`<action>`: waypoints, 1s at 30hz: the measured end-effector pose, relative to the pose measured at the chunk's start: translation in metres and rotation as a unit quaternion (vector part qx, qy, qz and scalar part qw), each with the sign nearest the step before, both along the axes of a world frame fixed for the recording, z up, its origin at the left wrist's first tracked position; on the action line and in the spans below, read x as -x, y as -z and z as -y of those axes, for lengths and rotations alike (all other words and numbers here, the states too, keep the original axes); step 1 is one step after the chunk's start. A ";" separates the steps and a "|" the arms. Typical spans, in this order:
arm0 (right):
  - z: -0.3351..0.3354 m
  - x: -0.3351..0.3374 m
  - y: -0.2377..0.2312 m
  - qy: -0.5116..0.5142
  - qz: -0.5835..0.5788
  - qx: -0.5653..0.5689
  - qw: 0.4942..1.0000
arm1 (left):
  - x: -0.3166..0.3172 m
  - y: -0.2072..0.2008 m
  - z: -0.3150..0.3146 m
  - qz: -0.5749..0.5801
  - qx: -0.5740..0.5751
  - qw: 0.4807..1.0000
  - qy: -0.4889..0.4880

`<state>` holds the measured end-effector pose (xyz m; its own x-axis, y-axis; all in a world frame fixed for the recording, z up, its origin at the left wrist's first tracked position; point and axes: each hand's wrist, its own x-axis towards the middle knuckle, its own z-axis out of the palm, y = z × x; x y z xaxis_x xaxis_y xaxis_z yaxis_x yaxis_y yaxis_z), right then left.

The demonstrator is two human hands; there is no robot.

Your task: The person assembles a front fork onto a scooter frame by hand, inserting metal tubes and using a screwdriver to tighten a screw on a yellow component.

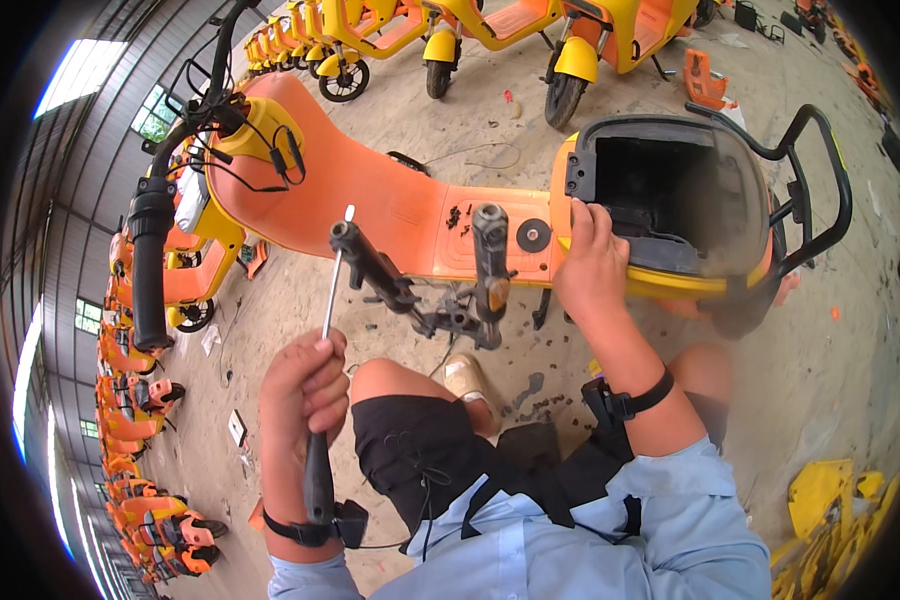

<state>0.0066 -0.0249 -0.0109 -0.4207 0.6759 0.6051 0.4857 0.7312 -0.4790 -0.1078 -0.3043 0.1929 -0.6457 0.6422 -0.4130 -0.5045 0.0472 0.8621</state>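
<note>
My left hand (308, 385) is closed round a long screwdriver (332, 290). Its shaft points up, and the black handle runs down along my wrist. At the near left corner of the storage compartment (685, 262) on an orange and yellow scooter (370, 165), my right hand (592, 262) has its fingers bent over the edge. Part of those fingertips is hidden. Between my hands a black double-legged fork (492, 260) stands with its two tube ends up, in front of the footboard. Small dark screws (457, 216) and a black ring (533, 235) lie on the orange deck.
A handlebar (150, 260) with hanging cables rises at the left. The black rear rack (820, 185) juts out at the right. Rows of scooters (570, 75) line the back and left. Yellow panels (830, 510) lie on the floor at lower right.
</note>
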 end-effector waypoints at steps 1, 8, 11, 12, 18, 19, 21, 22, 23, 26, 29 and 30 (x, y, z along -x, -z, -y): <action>-0.003 -0.004 -0.003 0.005 0.006 0.034 0.999 | -0.005 0.002 0.003 -0.001 -0.002 1.000 0.007; -0.055 -0.049 -0.024 -0.064 -0.370 0.403 0.835 | -0.029 -0.006 -0.004 0.046 0.017 0.995 0.092; -0.057 -0.065 -0.036 -0.105 -0.374 0.459 0.799 | -0.035 -0.003 -0.024 0.064 0.042 0.989 0.129; -0.057 -0.069 -0.038 -0.139 -0.390 0.489 0.768 | -0.034 -0.002 -0.032 0.066 0.059 0.985 0.147; -0.044 -0.086 -0.053 -0.223 -0.295 0.436 0.820 | -0.022 0.029 -0.075 0.044 0.069 0.968 0.239; -0.042 -0.086 -0.054 -0.239 -0.300 0.431 0.816 | -0.022 0.034 -0.081 0.030 0.071 0.967 0.243; -0.041 -0.087 -0.053 -0.255 -0.301 0.428 0.814 | -0.023 0.042 -0.091 0.022 0.071 0.967 0.245; -0.042 -0.089 -0.054 -0.251 -0.321 0.408 0.817 | -0.024 0.044 -0.099 0.013 0.065 0.966 0.251; -0.043 -0.091 -0.054 -0.247 -0.341 0.388 0.820 | -0.024 0.046 -0.105 0.004 0.058 0.965 0.256; -0.038 -0.087 -0.049 -0.236 -0.324 0.355 0.845 | -0.013 0.056 -0.117 0.011 0.051 0.962 0.267; -0.037 -0.083 -0.045 -0.216 -0.318 0.342 0.858 | 0.003 0.049 -0.129 -0.013 0.074 0.951 0.299; -0.038 -0.082 -0.045 -0.199 -0.308 0.326 0.871 | 0.007 0.046 -0.133 -0.023 0.096 0.947 0.306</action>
